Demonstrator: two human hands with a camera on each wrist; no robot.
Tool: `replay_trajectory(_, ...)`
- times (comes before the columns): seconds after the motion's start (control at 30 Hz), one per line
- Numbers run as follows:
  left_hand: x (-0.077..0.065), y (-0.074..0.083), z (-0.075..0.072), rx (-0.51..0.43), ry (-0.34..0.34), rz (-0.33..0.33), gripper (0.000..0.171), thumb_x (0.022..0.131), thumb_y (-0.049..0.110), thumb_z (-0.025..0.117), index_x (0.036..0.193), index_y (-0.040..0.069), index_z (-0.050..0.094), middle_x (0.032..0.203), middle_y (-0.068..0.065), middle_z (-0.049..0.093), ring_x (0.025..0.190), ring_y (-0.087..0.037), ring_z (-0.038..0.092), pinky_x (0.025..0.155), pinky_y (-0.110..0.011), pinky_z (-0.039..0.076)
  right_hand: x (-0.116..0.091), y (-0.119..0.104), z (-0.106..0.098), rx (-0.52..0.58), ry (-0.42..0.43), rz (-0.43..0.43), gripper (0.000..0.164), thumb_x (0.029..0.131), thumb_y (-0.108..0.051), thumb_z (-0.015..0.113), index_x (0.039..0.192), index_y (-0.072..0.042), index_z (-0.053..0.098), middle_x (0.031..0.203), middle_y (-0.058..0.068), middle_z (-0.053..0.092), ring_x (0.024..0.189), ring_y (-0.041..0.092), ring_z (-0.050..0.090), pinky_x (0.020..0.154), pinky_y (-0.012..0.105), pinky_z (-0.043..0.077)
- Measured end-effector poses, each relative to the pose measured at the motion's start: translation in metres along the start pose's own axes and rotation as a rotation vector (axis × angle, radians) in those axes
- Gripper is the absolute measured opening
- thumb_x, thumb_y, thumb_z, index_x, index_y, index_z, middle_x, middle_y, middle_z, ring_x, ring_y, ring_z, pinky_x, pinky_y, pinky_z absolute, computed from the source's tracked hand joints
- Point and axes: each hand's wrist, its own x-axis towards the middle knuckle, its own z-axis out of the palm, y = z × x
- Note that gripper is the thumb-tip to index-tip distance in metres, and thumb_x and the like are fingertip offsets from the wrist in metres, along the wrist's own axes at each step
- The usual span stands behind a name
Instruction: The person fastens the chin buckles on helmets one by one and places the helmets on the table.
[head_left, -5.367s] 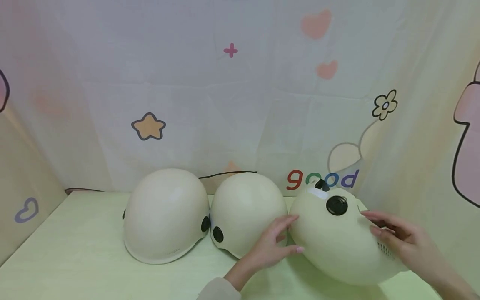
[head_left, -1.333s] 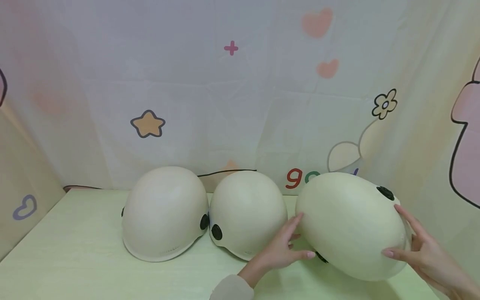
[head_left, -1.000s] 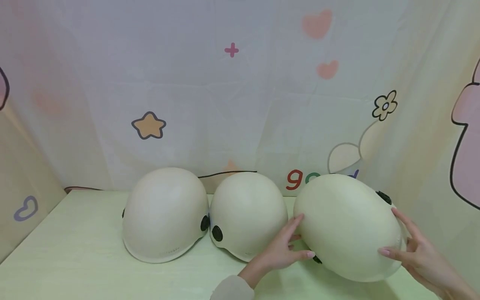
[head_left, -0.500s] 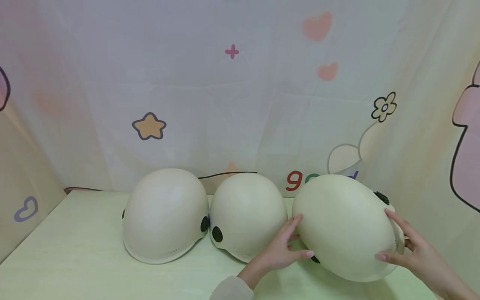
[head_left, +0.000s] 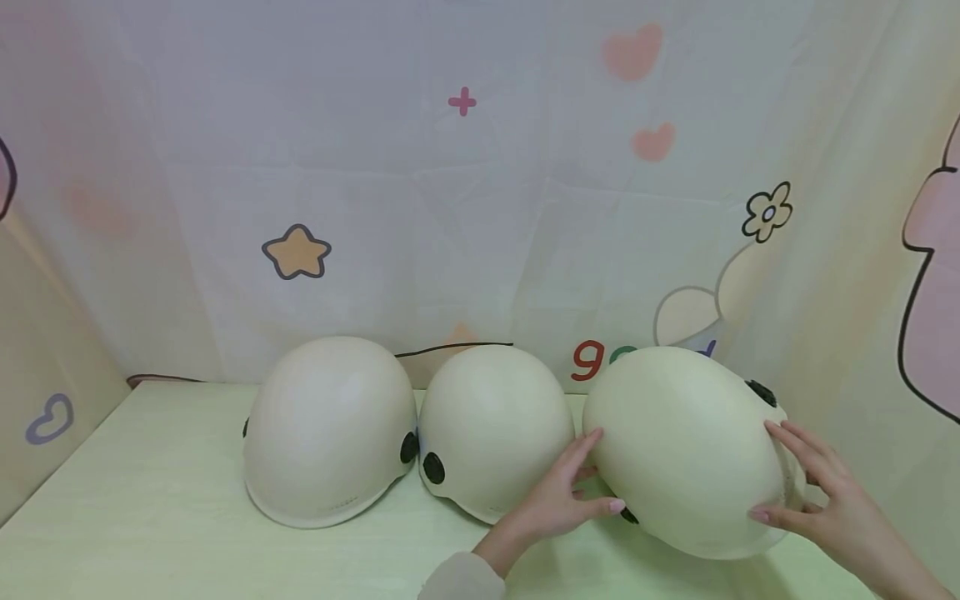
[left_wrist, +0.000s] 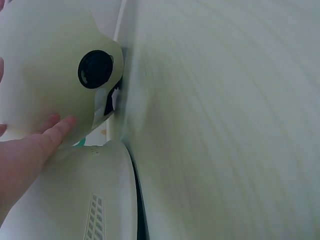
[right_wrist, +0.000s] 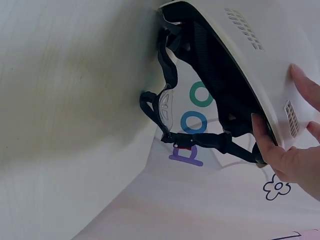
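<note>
Three pale helmets stand in a row on the bench (head_left: 150,500). The right helmet (head_left: 678,450) is tilted, its crown turned left and its open side to the right; a black strap (right_wrist: 205,140) hangs from its rim, and a black disc (left_wrist: 95,69) shows low on its near side. The person's right hand (head_left: 832,504) grips this helmet's right end, thumb and fingers clamped at the rim. The left hand (head_left: 558,492) holds nothing; its fingers are extended and apart, touching the same helmet's left side.

The middle helmet (head_left: 491,425) sits upright just beside it, partly behind the left hand. The left helmet (head_left: 330,433), also upright, sits against the middle one. At the far side hangs a printed cloth (head_left: 375,125) with a star (head_left: 297,252), hearts (head_left: 633,52) and coloured letters (head_left: 588,360).
</note>
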Motion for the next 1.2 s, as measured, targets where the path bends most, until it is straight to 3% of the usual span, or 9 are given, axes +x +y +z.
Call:
replay_trajectory(0.1, 0.001, -0.001, 0.000, -0.023, 0.013, -0.009, 0.081, 0.080, 0.021, 0.071, 0.144, 0.034, 0.023, 0.147, 0.002, 0.020, 0.122, -0.024, 0.043, 0.093, -0.038, 0.041, 0.000, 0.001, 0.002, -0.012, 0.001, 0.001, 0.096, 0.069, -0.006, 0.078, 0.146, -0.020, 0.022, 0.142, -0.021, 0.011, 0.095, 0.004, 0.028, 0.061, 0.019, 0.048)
replay_trajectory(0.2, 0.000, -0.001, 0.000, -0.034, 0.011, -0.015, 0.080, 0.080, 0.021, 0.071, 0.144, 0.034, 0.024, 0.147, 0.003, 0.022, 0.122, -0.024, 0.043, 0.092, -0.034, 0.042, -0.001, 0.003, 0.004, -0.021, -0.010, 0.021, 0.101, 0.068, -0.006, 0.079, 0.147, -0.020, 0.018, 0.146, -0.001, 0.010, 0.097, 0.022, 0.034, 0.059, 0.024, 0.049)
replay_trajectory(0.3, 0.000, -0.001, 0.000, -0.024, 0.000, -0.022, 0.080, 0.080, 0.022, 0.071, 0.144, 0.033, 0.023, 0.147, 0.003, 0.022, 0.123, -0.025, 0.042, 0.091, -0.032, 0.043, -0.001, 0.006, 0.008, -0.031, -0.019, 0.042, 0.105, 0.067, -0.006, 0.080, 0.147, -0.019, 0.014, 0.140, 0.019, 0.012, 0.087, 0.035, 0.044, 0.057, 0.026, 0.047)
replay_trajectory(0.43, -0.001, -0.002, 0.000, -0.015, -0.015, -0.034, 0.081, 0.080, 0.025, 0.071, 0.144, 0.035, 0.023, 0.147, 0.005, 0.021, 0.123, -0.023, 0.042, 0.091, -0.030, 0.042, -0.002, 0.010, 0.016, -0.031, -0.037, 0.090, 0.106, 0.069, -0.009, 0.079, 0.148, -0.015, 0.009, 0.134, 0.030, 0.015, 0.080, 0.033, 0.053, 0.055, 0.026, 0.046)
replay_trajectory(0.53, 0.000, -0.003, 0.000, -0.020, -0.016, -0.046, 0.080, 0.080, 0.025, 0.071, 0.144, 0.035, 0.023, 0.147, 0.006, 0.022, 0.124, -0.022, 0.041, 0.090, -0.029, 0.042, -0.002, 0.014, 0.023, 0.016, -0.057, 0.136, 0.105, 0.072, -0.012, 0.078, 0.147, -0.011, 0.005, 0.134, 0.035, 0.012, 0.083, 0.040, 0.054, 0.055, 0.030, 0.048)
replay_trajectory(0.63, 0.001, -0.005, 0.000, -0.026, -0.014, -0.052, 0.080, 0.081, 0.023, 0.071, 0.144, 0.034, 0.023, 0.147, 0.005, 0.022, 0.125, -0.024, 0.040, 0.090, -0.030, 0.043, 0.000, 0.017, 0.031, 0.098, -0.076, 0.181, 0.104, 0.074, -0.013, 0.076, 0.147, -0.012, 0.002, 0.136, 0.034, 0.009, 0.087, 0.042, 0.054, 0.060, 0.034, 0.050)
replay_trajectory(0.87, 0.003, -0.007, 0.003, -0.011, -0.008, -0.083, 0.078, 0.081, 0.025, 0.070, 0.144, 0.033, 0.024, 0.147, 0.004, 0.023, 0.127, -0.021, 0.037, 0.093, -0.035, 0.041, 0.006, 0.027, 0.051, 0.437, -0.096, 0.345, 0.101, 0.081, -0.010, 0.069, 0.147, -0.030, -0.004, 0.142, 0.023, -0.001, 0.094, 0.034, 0.054, 0.070, 0.033, 0.051)
replay_trajectory(1.07, 0.002, -0.008, 0.007, 0.039, -0.022, -0.135, 0.076, 0.081, 0.029, 0.070, 0.143, 0.036, 0.025, 0.146, 0.005, 0.026, 0.124, -0.017, 0.041, 0.090, -0.036, 0.043, 0.012, 0.038, 0.059, 0.559, -0.100, 0.445, 0.105, 0.082, -0.010, 0.069, 0.145, -0.025, -0.014, 0.143, 0.027, -0.010, 0.110, 0.046, 0.037, 0.074, 0.043, 0.051)
replay_trajectory(1.2, 0.002, -0.010, 0.009, 0.072, -0.050, -0.159, 0.077, 0.081, 0.030, 0.070, 0.143, 0.036, 0.024, 0.144, 0.002, 0.031, 0.121, -0.017, 0.044, 0.089, -0.040, 0.043, 0.016, 0.047, 0.060, 0.642, -0.124, 0.480, 0.105, 0.083, -0.008, 0.066, 0.144, -0.022, -0.017, 0.144, 0.027, -0.014, 0.104, 0.040, 0.045, 0.074, 0.045, 0.050)
